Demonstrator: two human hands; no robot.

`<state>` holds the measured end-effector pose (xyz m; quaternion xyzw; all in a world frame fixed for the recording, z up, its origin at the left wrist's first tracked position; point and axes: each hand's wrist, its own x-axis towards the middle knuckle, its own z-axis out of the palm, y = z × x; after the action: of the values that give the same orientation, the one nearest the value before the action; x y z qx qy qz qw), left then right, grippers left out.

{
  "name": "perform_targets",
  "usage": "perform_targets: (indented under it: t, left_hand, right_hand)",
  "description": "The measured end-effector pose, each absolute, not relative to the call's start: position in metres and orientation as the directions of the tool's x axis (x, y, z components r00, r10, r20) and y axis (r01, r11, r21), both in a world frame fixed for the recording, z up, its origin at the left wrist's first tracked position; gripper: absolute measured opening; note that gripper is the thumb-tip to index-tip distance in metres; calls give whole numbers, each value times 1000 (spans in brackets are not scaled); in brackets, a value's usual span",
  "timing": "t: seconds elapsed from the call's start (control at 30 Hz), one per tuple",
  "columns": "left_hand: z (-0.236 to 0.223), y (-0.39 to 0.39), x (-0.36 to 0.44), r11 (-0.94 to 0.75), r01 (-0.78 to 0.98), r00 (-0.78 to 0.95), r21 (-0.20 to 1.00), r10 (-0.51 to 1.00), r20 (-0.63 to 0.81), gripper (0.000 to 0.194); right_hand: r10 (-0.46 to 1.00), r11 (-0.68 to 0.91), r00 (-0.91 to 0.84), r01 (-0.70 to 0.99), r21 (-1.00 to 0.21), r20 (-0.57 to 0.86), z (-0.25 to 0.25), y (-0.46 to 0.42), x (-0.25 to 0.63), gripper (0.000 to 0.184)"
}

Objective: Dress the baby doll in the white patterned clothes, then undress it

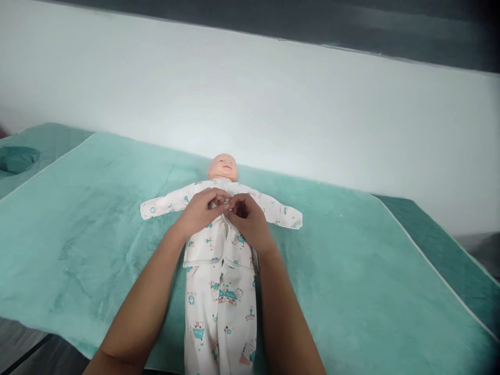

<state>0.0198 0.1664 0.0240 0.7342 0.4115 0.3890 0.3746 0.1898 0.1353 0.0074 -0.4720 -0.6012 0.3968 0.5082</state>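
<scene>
A baby doll (223, 167) lies on its back, its head toward the wall and its sleeves stretched out to both sides. It wears a white printed baby shirt (203, 242) with a front opening and matching printed trousers (203, 317). Over the chest, my left hand (203, 209) pinches the shirt's front edge between thumb and fingers. My right hand (248, 219) is closed on the same edge, its fingertips meeting those of the left. Whatever small part lies between the fingertips is hidden. Just below my hands, a button (224, 226) shows on the front opening.
A green plush cover (344, 291) spreads under the doll across the table. Darker green cloth (425, 224) shows at the right end, and more at the left, with a dark green folded item (17, 159). A white wall (273, 104) rises behind the table.
</scene>
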Motion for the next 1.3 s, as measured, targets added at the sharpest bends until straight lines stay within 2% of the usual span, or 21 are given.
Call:
perform_targets:
  t: [0.13, 0.37, 0.6, 0.87, 0.97, 1.1, 1.3]
  left_hand:
    - [23, 167, 20, -341, 283, 334, 896, 911, 242, 19]
    - [19, 169, 21, -311, 195, 296, 930, 923, 246, 14]
    - [17, 167, 22, -277, 163, 276, 947, 934, 226, 19]
    - [17, 168, 19, -266, 163, 324, 950, 924, 203, 17]
    - [18, 168, 16, -269, 145, 371, 952, 907, 200, 16]
    - [23, 166, 14, -301, 174, 423, 938, 883, 205, 12]
    - [31, 164, 14, -397, 353, 453, 847, 865, 216, 14]
  right_hand:
    - [970, 241, -73, 118, -963, 233, 6, 137, 193, 15]
    - [983, 181, -29, 110, -977, 179, 7, 137, 193, 23]
    - [986, 162, -48, 128, -978, 157, 10, 136, 193, 23]
    - [968, 237, 5, 325, -916, 252, 10, 135, 192, 17]
    - [960, 264, -2, 336, -904, 280, 6, 138, 196, 15]
    - [948, 307, -15, 294, -905, 317, 1, 142, 200, 12]
    - [947, 305, 22, 251, -919, 320, 0, 142, 198, 8]
